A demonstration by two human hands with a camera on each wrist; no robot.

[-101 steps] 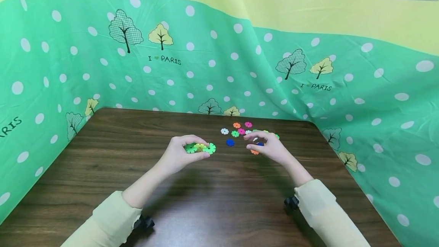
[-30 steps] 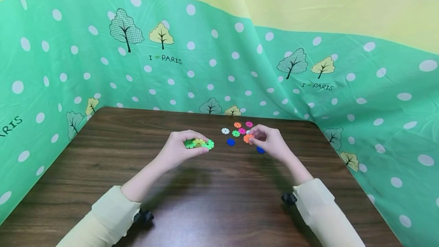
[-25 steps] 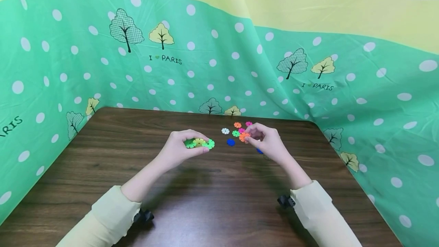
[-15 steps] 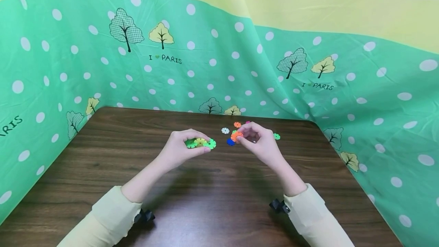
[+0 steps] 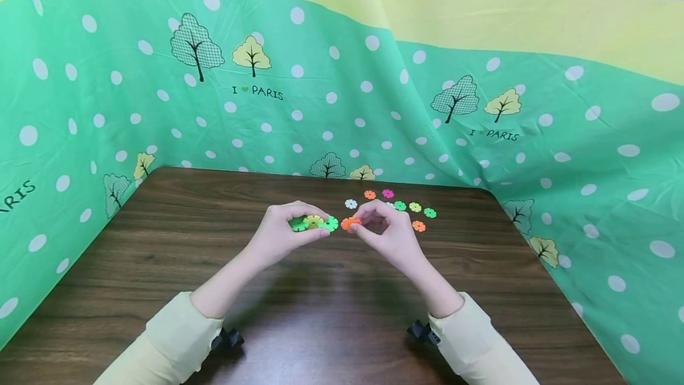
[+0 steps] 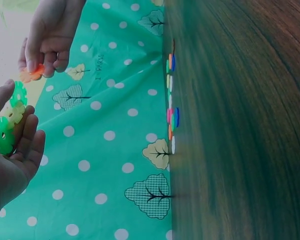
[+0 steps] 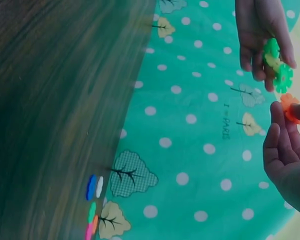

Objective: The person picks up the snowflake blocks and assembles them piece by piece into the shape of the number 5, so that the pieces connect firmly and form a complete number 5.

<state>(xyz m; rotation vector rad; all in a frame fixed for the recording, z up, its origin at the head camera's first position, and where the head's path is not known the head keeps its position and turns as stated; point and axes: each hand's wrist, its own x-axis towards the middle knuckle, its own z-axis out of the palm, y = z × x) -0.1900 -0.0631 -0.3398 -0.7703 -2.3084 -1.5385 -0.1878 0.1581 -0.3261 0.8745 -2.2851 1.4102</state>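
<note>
My left hand point(image 5: 275, 235) grips a short chain of three joined flower-shaped plastic discs, green, yellow point(image 5: 313, 221) and green, between thumb and fingers. The outer green disc point(image 5: 331, 223) sticks out past the fingertips. My right hand point(image 5: 394, 236) pinches an orange flower disc point(image 5: 350, 223) by its edge. It faces the chain's green end with a narrow gap between them. Both hands are raised over the table, and in the left wrist view the orange disc point(image 6: 32, 74) stays apart from the chain point(image 6: 12, 116).
Loose discs lie at the back of the wooden table point(image 5: 214, 195): orange point(image 5: 370, 195), pink point(image 5: 388, 193), white point(image 5: 350, 204), yellow point(image 5: 415, 207) and others. A blue disc point(image 7: 91, 187) shows in the right wrist view. A polka-dot curtain point(image 5: 299, 94) stands behind.
My right hand has picked up the orange disc from the table and carried it left to the chain's end. The left hand has stayed nearly still with its chain.
</note>
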